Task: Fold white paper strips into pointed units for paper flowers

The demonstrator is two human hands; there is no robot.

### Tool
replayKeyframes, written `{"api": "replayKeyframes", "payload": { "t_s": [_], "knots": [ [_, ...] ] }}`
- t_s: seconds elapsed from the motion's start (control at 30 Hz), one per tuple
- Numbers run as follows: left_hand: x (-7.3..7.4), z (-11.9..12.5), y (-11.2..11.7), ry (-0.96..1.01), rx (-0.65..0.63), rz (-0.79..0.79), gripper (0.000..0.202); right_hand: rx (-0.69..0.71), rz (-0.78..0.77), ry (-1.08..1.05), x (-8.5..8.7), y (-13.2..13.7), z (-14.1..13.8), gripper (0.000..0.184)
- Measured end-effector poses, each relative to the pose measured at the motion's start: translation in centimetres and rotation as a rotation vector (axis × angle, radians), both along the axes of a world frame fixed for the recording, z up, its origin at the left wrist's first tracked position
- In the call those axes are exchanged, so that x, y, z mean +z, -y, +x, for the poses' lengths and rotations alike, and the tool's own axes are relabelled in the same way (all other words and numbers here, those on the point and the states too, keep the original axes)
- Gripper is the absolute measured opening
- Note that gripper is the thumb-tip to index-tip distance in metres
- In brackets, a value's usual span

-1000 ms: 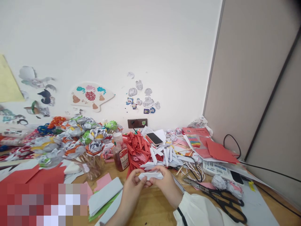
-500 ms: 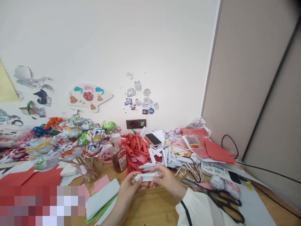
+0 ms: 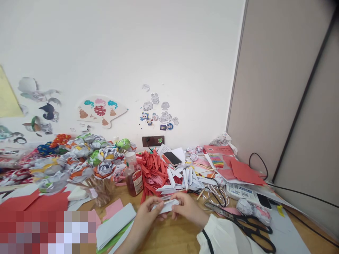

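Note:
A narrow folded strip of white paper (image 3: 167, 206) is held between both hands low in the middle of the view. My left hand (image 3: 147, 212) pinches its left end, fingers curled round it. Closed on the right end is my right hand (image 3: 186, 209), which comes out of a white sleeve (image 3: 222, 237). Just behind the hands lies a heap of similar folded white strips (image 3: 185, 179) beside a pile of folded red strips (image 3: 153, 168). The hands hover over a wooden desk (image 3: 174, 237).
Black scissors (image 3: 246, 225) lie right of the hands, by crumpled paper balls (image 3: 251, 209). A brown glue bottle (image 3: 133, 175), paper flowers in a jar (image 3: 87, 160), a phone (image 3: 172, 158), white sheets (image 3: 115, 225), red sheets (image 3: 238, 165) and cables (image 3: 296, 192) crowd the desk.
Both hands have sunk slightly and tilted the white strip so its right end sits higher. The view has shifted a little; the desk items stay put.

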State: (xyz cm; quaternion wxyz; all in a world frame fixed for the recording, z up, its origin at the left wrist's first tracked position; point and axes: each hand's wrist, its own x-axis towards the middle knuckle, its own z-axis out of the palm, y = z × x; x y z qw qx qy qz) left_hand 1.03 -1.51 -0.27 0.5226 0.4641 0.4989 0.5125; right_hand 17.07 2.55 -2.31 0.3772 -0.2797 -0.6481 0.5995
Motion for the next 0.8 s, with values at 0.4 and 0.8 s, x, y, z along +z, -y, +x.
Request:
{"api": "replayKeyframes", "payload": {
  "t_s": [0.4, 0.8],
  "knots": [
    [1.1, 0.6, 0.7, -0.024, -0.046, 0.060, 0.034, -0.047, 0.106, 0.053, 0.7, 0.4, 0.3, 0.024],
    [-0.3, 0.1, 0.0, 0.086, -0.083, -0.057, 0.034, 0.034, 0.067, -0.008, 0.6, 0.5, 0.3, 0.024]
  ]
}}
